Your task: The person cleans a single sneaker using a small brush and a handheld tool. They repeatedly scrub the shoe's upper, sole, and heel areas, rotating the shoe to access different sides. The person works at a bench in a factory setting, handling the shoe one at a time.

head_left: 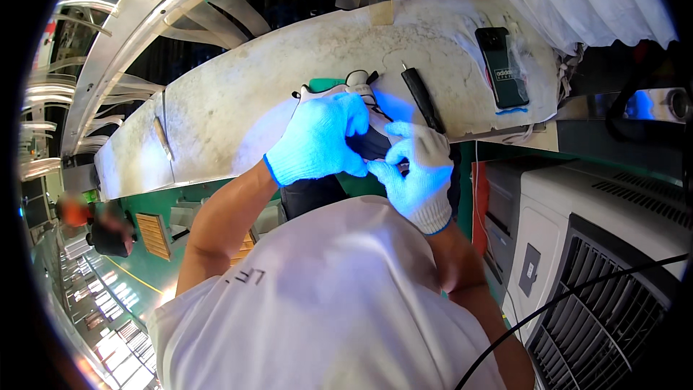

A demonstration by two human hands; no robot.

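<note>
My left hand (317, 137), in a white knit glove lit blue, is curled over a shoe (369, 143); it looks like a shoe, with a dark grey part, pale edges and a bit of green, though the gloves cover most of it. My right hand (417, 177), gloved the same way, has its thumb and forefinger bent together at the shoe's near right side. Whatever small part lies between those fingertips is hidden. Just beyond my right hand, a black-handled tool with a thin pointed tip (421, 98) lies on the pale, stained work surface (224, 94).
A dark phone (498, 65) lies at the surface's right end by clear plastic. A thin wooden-handled tool (162, 139) lies at left. Metal rails (115, 65) run behind. At right stands a white machine with a grille (599, 296), crossed by a black cable. Blurred people are far left.
</note>
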